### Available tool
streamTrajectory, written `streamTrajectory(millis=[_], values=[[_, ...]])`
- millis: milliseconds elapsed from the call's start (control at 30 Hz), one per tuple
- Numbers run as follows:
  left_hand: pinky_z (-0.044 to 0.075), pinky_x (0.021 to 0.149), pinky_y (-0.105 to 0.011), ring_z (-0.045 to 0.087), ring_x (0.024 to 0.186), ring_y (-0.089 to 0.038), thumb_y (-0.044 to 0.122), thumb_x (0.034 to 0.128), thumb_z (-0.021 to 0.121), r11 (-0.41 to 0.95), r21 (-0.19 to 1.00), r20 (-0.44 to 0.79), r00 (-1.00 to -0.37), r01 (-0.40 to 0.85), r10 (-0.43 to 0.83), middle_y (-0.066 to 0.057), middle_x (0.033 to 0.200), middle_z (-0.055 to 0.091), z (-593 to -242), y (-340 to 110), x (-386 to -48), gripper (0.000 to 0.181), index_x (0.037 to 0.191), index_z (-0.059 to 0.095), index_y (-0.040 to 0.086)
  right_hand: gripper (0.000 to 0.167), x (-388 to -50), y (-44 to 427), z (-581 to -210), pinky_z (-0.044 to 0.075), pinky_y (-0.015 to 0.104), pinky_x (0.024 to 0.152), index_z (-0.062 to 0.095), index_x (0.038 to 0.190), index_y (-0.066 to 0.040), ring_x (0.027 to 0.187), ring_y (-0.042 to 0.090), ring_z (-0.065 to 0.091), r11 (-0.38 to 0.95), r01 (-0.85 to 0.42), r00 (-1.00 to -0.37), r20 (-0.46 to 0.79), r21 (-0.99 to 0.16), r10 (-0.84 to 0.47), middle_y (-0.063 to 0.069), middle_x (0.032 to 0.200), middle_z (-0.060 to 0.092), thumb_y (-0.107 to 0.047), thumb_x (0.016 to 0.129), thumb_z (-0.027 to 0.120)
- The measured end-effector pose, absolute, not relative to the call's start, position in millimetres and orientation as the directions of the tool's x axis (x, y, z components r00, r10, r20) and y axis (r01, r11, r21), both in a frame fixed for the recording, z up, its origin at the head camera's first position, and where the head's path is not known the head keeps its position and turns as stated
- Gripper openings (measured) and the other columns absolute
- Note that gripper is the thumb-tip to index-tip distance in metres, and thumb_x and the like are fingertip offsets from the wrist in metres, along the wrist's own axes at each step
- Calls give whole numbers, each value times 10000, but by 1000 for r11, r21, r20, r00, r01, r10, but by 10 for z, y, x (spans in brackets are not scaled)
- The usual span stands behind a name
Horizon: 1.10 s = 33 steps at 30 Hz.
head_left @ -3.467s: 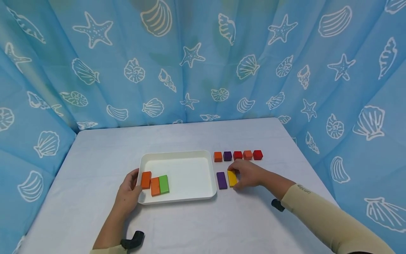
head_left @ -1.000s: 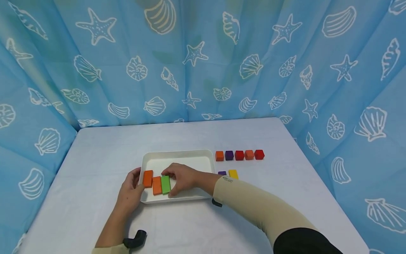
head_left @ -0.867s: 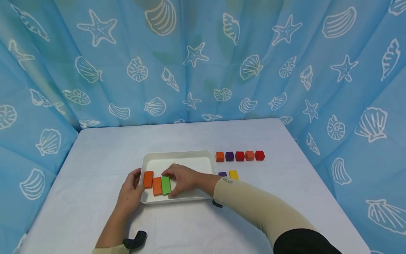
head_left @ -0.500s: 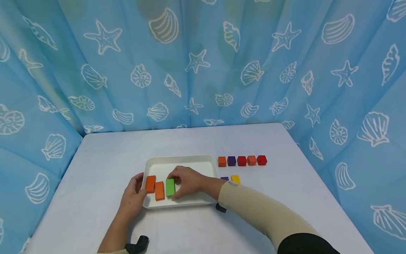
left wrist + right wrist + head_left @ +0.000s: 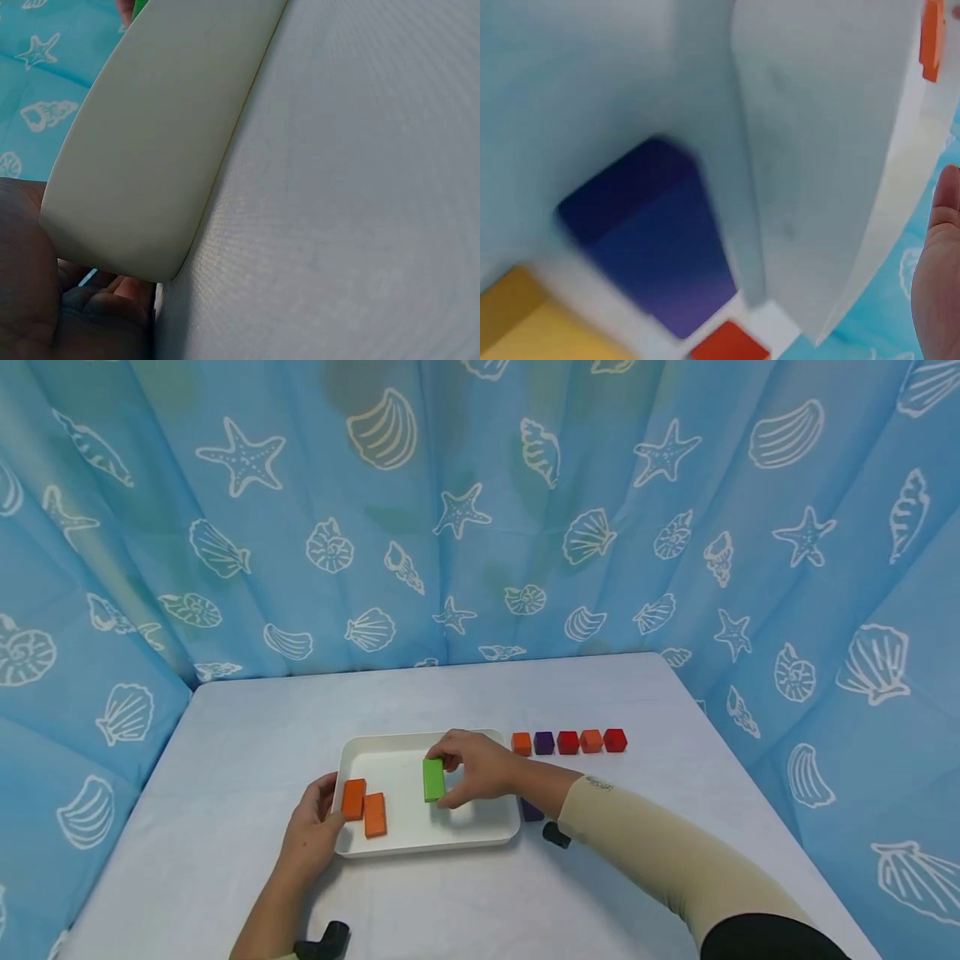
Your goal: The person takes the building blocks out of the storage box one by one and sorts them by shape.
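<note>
Pinched between the thumb and fingers of my right hand point(image 5: 486, 767) is a green rectangular block point(image 5: 433, 780), held over the middle of the white tray point(image 5: 405, 828). In the left wrist view a bit of the green block point(image 5: 139, 7) shows above the tray's edge. My left hand point(image 5: 309, 833) grips the tray's left side, thumb at the rim and fingers outside. Two orange rectangular blocks, one point(image 5: 354, 799) near the left wall and another point(image 5: 375, 815) beside it, lie inside the tray.
A row of small cubes point(image 5: 567, 742), orange, purple and red, stands behind and right of the tray. A purple block point(image 5: 652, 240) and a yellow block point(image 5: 547, 322) lie right of it, the yellow hidden by my right forearm in the head view. A shell-patterned curtain point(image 5: 465, 568) surrounds the table.
My right hand has come from the yellow block to the green block, taken hold of it, and lifted it rightward off the orange blocks. The left hand keeps its grip on the tray.
</note>
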<state>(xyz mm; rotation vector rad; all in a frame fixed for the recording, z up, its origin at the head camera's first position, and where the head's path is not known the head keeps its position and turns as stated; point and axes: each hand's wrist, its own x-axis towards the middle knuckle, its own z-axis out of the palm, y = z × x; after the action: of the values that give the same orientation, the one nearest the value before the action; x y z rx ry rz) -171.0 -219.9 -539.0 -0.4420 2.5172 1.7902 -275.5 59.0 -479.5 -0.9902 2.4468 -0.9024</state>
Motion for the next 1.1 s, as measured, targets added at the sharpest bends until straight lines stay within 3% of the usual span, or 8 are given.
streamTrajectory(millis=[333,567,833,1100], values=[[284,1245,-527,283,1580,-362,-1,1003,501,315,921,-170,-963,-231,-209,-198,1696,328,-5408,-2215,-1730,678,1649,298,28,615,-2778,1181,-4662,611,339,915,684,1341,-176,1090,165,634,577,-459,-747,-58,-675,-662,-83,1197,616,-248,794,956],[284,1245,-532,282,1578,-373,7,1010,504,314,919,-182,-962,-240,-204,-206,1697,322,-5390,-2211,-1707,677,1653,290,25,656,-2752,1683,-4657,606,461,972,675,1368,-145,1140,266,654,584,-450,-783,-15,-675,-622,-33,1236,629,-258,788,959],[279,1249,-521,281,1581,-352,6,1017,495,310,923,-175,-966,-229,-191,-192,1705,311,-5380,-2217,-1686,678,1659,277,35,706,-2622,2196,-4793,615,461,945,682,1362,-183,1182,264,619,688,-406,-847,-35,-601,-530,-57,1243,638,-323,740,986],[272,1252,-520,276,1582,-357,9,1032,502,312,921,-179,-964,-236,-198,-194,1707,306,-5369,-2193,-1664,668,1659,275,33,709,-2491,2564,-5055,597,423,981,667,1357,-163,1145,200,621,738,-396,-862,-57,-547,-504,-54,1241,647,-366,753,977]])
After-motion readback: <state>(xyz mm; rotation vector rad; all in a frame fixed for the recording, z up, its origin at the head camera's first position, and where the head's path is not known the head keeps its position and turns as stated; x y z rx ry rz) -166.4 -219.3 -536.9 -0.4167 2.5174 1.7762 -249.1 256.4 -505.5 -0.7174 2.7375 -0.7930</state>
